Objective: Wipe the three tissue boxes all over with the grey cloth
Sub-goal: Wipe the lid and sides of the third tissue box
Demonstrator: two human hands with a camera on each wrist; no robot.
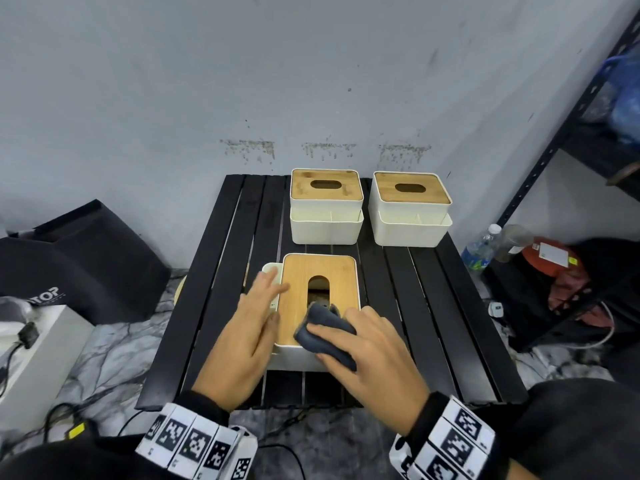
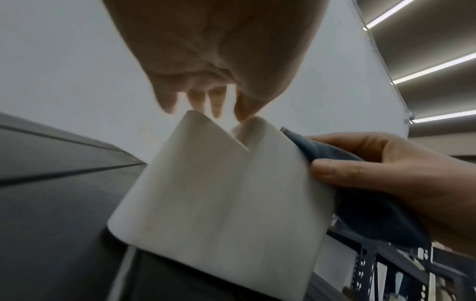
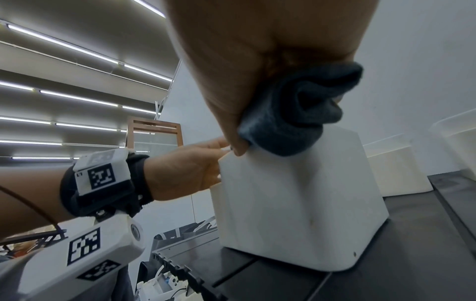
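Note:
Three white tissue boxes with bamboo lids stand on the black slatted table (image 1: 446, 306). The nearest tissue box (image 1: 318, 282) (image 2: 213, 195) (image 3: 296, 199) is in front of me, its slot running away from me. My right hand (image 1: 367, 348) (image 3: 257, 71) grips the bunched grey cloth (image 1: 325, 332) (image 2: 360, 183) (image 3: 291, 114) against the lid's near right corner. With straight fingers, my left hand (image 1: 249, 327) (image 2: 213, 61) (image 3: 188, 167) lies flat on the box's left side and side pocket. Two more tissue boxes (image 1: 326, 206) (image 1: 409, 209) stand side by side at the table's far edge.
A grey wall rises right behind the table. Black bags (image 1: 79, 265) and a white case (image 1: 38, 358) sit on the floor at left. At right stands a black metal shelf (image 1: 568, 133) with bottles (image 1: 481, 247) and a red object below.

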